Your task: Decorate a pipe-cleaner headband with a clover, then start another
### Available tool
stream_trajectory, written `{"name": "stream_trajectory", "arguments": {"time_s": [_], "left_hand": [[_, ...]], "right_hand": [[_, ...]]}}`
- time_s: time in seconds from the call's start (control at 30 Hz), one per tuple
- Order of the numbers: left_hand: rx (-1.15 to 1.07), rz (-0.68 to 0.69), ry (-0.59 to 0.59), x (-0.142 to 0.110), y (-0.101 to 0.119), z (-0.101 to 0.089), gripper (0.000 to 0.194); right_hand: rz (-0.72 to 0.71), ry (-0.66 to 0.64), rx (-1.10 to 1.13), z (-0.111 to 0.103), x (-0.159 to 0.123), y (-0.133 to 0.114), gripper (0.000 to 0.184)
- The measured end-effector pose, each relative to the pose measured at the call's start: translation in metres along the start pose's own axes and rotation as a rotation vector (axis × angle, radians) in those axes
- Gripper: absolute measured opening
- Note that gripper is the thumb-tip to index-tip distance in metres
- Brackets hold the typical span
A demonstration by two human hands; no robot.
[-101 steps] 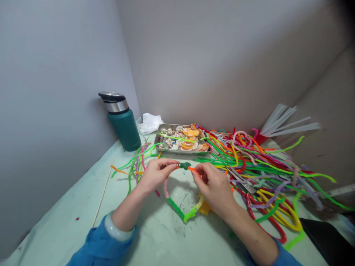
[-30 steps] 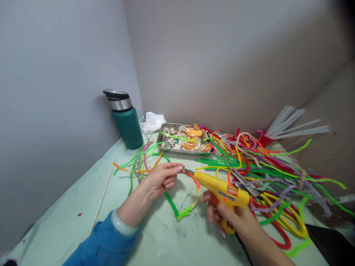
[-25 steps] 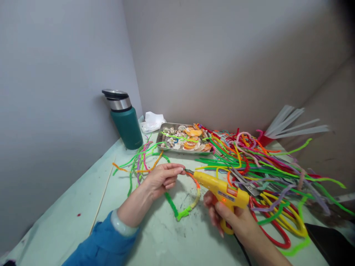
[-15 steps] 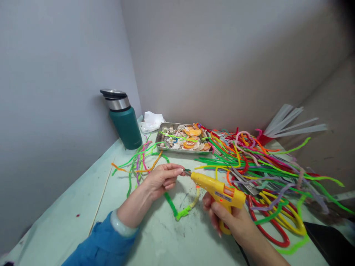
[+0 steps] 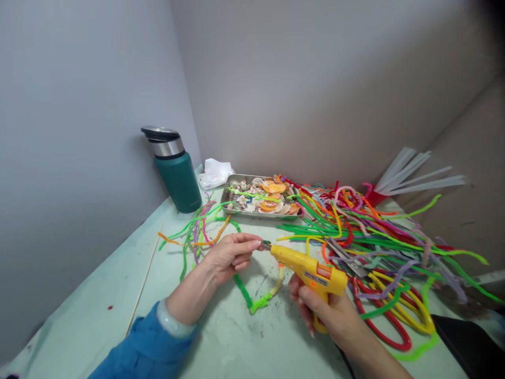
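Note:
My left hand (image 5: 228, 255) pinches the top of a pipe-cleaner loop (image 5: 258, 300), its green and yellow lower part resting on the pale table (image 5: 98, 310). A small dark green piece sits at my fingertips. My right hand (image 5: 321, 310) is wrapped round the grip of a yellow glue gun (image 5: 307, 268). The gun's nozzle touches the loop right at my left fingertips.
A big pile of coloured pipe cleaners (image 5: 366, 231) spreads over the right half of the table, with scissors (image 5: 347, 260) lying in it. A metal tray of shells (image 5: 260, 197), a teal bottle (image 5: 173, 171), crumpled white tissue (image 5: 215, 172), clear glue sticks (image 5: 414, 176) and a thin wooden stick (image 5: 142, 284).
My right hand let go of the loop and now holds the glue gun. Over the last second the nozzle has crept left to the pinched spot. My left hand stays put.

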State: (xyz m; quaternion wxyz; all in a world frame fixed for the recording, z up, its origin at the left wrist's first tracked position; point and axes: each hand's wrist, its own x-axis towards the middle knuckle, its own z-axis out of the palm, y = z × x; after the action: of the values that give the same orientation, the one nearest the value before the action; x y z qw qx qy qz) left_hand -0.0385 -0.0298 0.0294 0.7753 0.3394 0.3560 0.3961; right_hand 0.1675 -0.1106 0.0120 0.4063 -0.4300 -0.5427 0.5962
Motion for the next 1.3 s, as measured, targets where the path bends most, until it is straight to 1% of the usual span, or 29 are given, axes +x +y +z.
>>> {"name": "stream_trajectory", "arguments": {"time_s": [0.23, 0.47, 0.67, 0.87, 1.13, 1.3], "left_hand": [[0.013, -0.005, 0.026, 0.0004, -0.0006, -0.0008, 0.018], [0.018, 0.000, -0.005, -0.0004, 0.0000, 0.0008, 0.016], [0.004, -0.001, 0.008, 0.0010, -0.0012, -0.0014, 0.017], [0.019, -0.005, 0.000, 0.0002, -0.0003, -0.0006, 0.018], [0.007, -0.008, 0.017, 0.0002, -0.0009, -0.0009, 0.018], [0.011, -0.008, 0.005, 0.0002, -0.0002, 0.0001, 0.018]], "right_hand": [[-0.010, 0.001, -0.025, 0.0003, 0.0005, 0.0002, 0.032], [0.001, 0.011, -0.036, 0.0002, -0.0010, 0.0004, 0.032], [-0.003, 0.007, -0.058, -0.0002, -0.0007, 0.0012, 0.031], [-0.007, 0.032, -0.067, 0.0003, -0.0012, 0.0001, 0.031], [0.003, 0.020, -0.093, 0.0000, -0.0019, -0.0012, 0.029], [-0.007, 0.021, -0.104, 0.0002, -0.0016, -0.0020, 0.029]]}}
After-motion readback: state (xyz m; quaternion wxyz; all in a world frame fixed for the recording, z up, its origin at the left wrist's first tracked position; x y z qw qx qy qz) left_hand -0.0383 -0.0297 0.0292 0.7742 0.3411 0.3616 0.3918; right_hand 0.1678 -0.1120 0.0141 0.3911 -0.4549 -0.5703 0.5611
